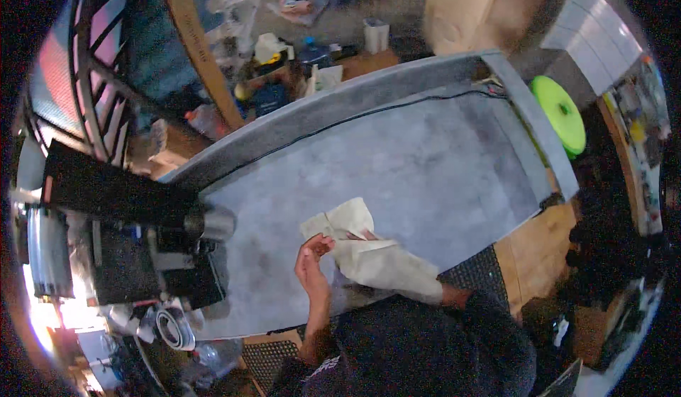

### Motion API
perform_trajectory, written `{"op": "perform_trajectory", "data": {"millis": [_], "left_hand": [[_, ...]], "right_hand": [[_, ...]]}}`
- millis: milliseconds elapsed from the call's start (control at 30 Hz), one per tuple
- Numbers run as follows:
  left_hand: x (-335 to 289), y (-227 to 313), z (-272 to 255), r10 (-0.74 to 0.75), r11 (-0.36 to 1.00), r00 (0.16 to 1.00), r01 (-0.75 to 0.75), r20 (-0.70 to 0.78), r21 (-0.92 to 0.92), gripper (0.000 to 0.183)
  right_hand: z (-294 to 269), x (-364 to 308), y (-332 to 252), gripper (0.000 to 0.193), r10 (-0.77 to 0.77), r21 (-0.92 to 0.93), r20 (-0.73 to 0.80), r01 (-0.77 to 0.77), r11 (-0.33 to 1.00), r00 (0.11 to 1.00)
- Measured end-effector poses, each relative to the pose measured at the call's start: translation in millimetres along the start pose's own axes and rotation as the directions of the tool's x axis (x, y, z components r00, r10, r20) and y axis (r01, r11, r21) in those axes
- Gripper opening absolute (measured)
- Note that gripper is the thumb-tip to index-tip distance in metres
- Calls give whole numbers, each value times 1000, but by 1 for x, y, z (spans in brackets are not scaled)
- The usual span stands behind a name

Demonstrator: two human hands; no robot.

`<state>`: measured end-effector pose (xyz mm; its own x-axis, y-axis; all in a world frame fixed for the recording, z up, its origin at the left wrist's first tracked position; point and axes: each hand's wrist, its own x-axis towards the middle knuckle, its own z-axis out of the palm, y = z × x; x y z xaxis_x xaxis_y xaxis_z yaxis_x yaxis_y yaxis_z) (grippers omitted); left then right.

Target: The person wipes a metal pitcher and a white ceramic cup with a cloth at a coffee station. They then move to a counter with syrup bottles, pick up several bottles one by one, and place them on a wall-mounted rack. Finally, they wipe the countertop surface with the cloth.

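A pale beige piece of fabric lies over the near part of a large grey work table. My left hand pinches the fabric's left edge, fingers curled on it. My right hand is mostly hidden under the fabric; only fingertips show near the fold, gripping it. The cloth drapes over my right forearm toward my dark sleeve.
A black machine with a metal cylinder stands at the table's left. A black cable runs along the far rim. A bright green disc sits beyond the right end. Cluttered floor with boxes lies behind; a dark mat lies near my right side.
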<state>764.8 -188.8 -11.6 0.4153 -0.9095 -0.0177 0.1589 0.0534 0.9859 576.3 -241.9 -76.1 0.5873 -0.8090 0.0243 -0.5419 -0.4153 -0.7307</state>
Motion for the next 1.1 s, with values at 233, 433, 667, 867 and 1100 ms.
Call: {"op": "perform_trajectory", "data": {"millis": [233,433,667,867,1100], "left_hand": [[4,-11,77,-42,999,981,40,189,13,47],[-9,-16,133,-35,999,965,25,261,42,47],[-25,-30,168,-35,998,956,17,290,65,49],[-28,-26,191,-30,994,982,9,188,112,50],[-30,-18,180,79,988,997,-80,10,136,52]], "right_hand": [[-127,-169,71,29,471,-40,-464,-549,835,750],[-167,-264,109,28,574,-68,-665,-804,591,478],[-178,-223,164,27,517,-207,-674,-807,554,528],[-219,-154,227,26,450,-284,-687,-781,556,571],[-270,-117,289,25,477,-244,-708,-814,527,521]]}}
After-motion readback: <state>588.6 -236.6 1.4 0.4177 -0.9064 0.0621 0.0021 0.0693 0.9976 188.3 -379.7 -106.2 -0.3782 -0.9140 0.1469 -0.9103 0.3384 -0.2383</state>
